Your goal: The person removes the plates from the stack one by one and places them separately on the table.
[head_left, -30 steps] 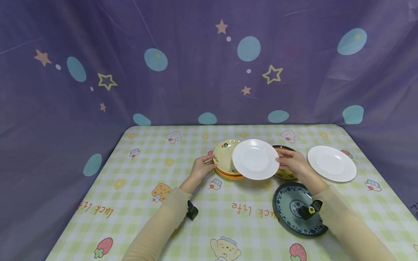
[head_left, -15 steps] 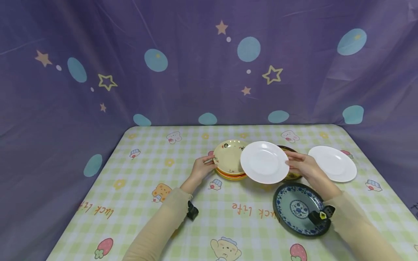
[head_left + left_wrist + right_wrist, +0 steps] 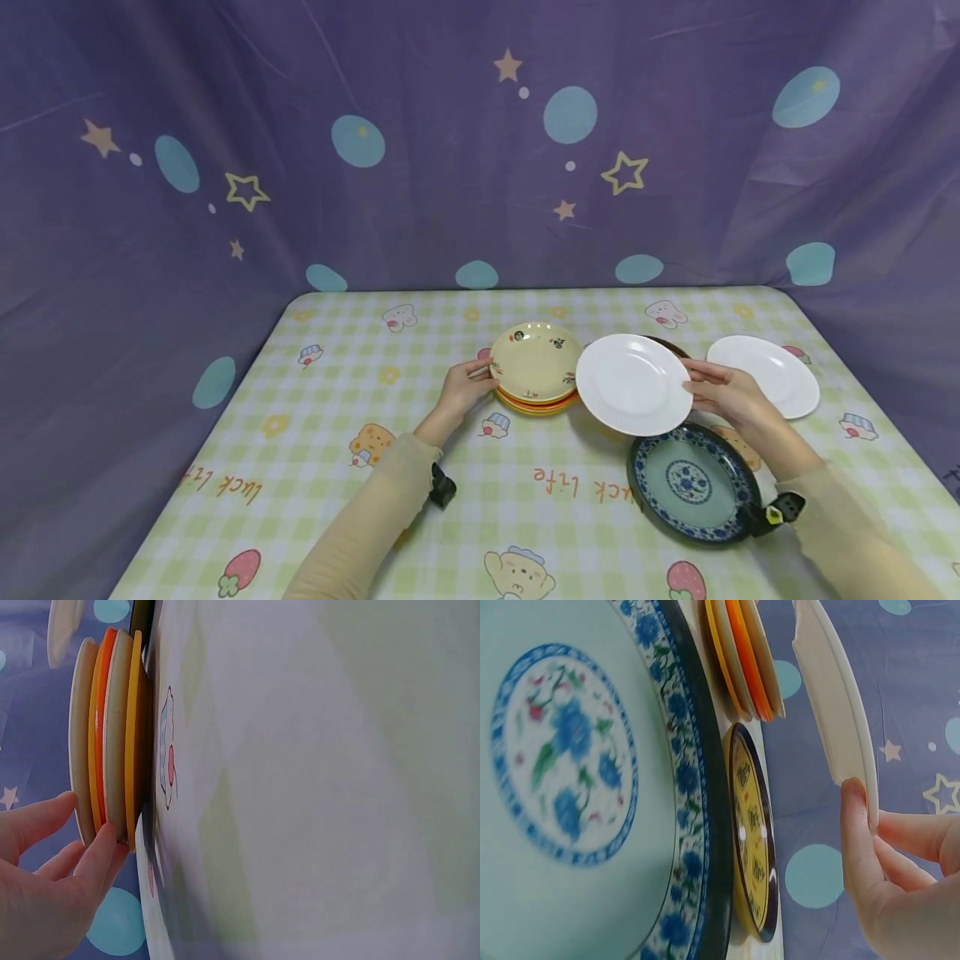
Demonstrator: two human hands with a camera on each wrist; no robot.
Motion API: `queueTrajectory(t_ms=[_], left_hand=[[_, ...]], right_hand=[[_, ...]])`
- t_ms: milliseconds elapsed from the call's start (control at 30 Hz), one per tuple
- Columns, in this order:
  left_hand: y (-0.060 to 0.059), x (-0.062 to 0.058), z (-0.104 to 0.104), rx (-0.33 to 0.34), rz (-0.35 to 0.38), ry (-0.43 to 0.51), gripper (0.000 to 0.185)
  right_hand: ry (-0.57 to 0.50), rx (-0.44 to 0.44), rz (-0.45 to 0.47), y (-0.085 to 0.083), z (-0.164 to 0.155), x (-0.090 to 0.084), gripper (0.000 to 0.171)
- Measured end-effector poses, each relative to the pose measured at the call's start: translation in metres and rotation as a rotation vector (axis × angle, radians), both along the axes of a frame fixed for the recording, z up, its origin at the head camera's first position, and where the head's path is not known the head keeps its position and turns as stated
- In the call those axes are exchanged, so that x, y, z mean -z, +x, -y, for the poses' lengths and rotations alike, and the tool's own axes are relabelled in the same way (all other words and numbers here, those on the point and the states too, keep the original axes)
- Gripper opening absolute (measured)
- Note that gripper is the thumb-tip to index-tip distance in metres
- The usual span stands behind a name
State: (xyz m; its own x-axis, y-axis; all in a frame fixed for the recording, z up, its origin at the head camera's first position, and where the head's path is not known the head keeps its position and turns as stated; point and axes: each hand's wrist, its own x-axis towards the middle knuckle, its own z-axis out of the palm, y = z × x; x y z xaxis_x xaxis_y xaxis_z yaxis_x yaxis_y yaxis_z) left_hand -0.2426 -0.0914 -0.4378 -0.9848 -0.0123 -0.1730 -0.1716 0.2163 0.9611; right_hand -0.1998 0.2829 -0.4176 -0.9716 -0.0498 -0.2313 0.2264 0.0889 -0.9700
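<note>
Fingers of the right hand (image 3: 726,396) pinched a raised white plate (image 3: 634,385) right of centre; nearer mid-frame, the left hand (image 3: 459,392) gripped a cream-topped plate stack (image 3: 536,365).

Smooth, glossy white plate (image 3: 633,385)

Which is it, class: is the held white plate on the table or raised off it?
Raised off: the right wrist view shows the right grip holding the white plate above the table.
</note>
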Motion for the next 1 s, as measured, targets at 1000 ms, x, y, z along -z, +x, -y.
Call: queueTrajectory(t_ms=[1000], left_hand=[[0.002,-0.004,-0.002,0.011,0.005,0.006,0.048]], right_hand=[[-0.021,0.001,0.027,0.018,-0.092,0.050,0.032]])
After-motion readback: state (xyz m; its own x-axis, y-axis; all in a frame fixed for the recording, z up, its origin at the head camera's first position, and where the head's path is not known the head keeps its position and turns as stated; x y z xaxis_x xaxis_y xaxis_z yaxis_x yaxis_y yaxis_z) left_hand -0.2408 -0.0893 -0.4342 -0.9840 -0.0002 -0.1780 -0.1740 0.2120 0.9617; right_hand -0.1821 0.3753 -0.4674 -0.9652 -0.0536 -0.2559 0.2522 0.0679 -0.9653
